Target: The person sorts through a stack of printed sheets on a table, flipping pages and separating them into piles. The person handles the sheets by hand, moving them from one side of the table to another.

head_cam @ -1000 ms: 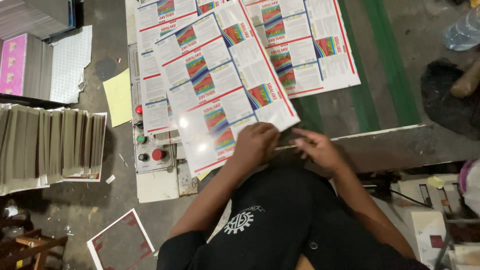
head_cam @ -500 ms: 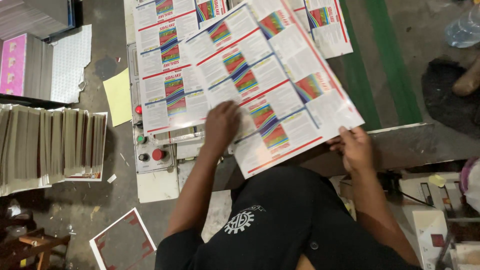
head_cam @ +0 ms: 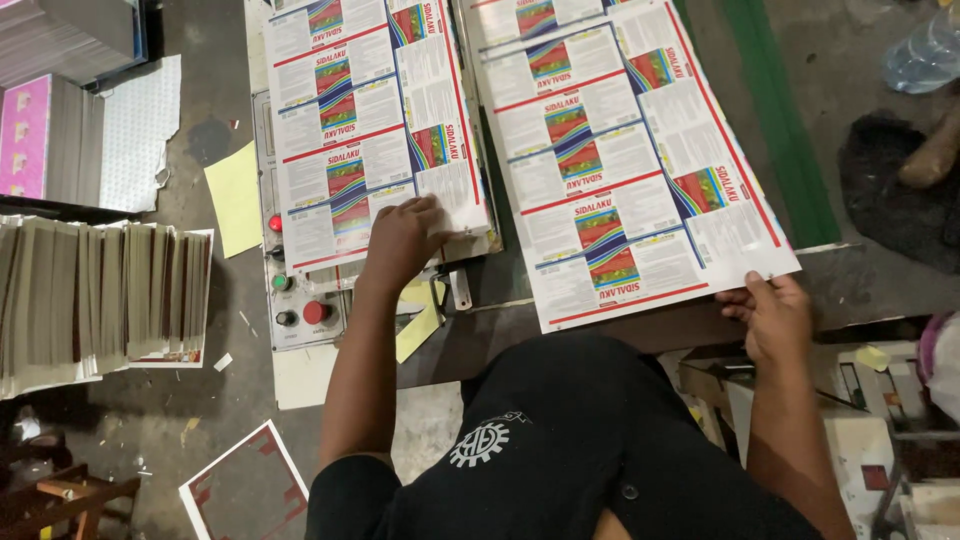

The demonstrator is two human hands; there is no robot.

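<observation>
Your desk (head_cam: 860, 275) carries two printed sheets side by side, and that spacing is why your arms are spread so wide. The larger-looking one, the right sheet (head_cam: 630, 160), lies flat and slightly skewed, its near corner jutting over the desk edge; your right hand (head_cam: 770, 318) pinches that corner, thumb on top and fingers beneath, so the overhang gives you something to grip. The left sheet (head_cam: 370, 130) rests over the machine's control panel (head_cam: 295, 300), whose red and green buttons show just below its lower edge. Your left hand (head_cam: 400, 240) lies on this sheet's near corner, fingers loosely curled and pressing down rather than grasping, which pins it flat. A yellow paper scrap (head_cam: 236, 195) lies on the floor left of the panel.
</observation>
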